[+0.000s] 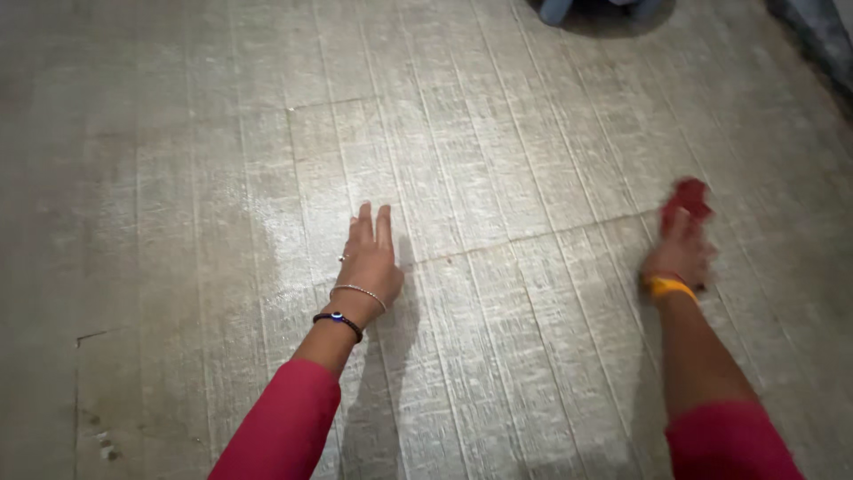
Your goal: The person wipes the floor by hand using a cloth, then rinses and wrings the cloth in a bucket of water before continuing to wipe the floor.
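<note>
The right hand [680, 253] is clamped on a red cloth [686, 197], seemingly soft, light and bunchable anywhere; the left hand [369, 262] rests flat, fingers together, on the concrete floor [498, 133].

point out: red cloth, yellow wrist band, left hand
red cloth [689, 197], head view, on the bunched top above the fingers
yellow wrist band [670, 286], head view, on its middle
left hand [369, 260], head view, on its back

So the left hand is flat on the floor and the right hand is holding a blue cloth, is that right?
Not quite: the head view shows the cloth in the right hand is red, not blue. The left hand does rest flat on the floor.
</note>
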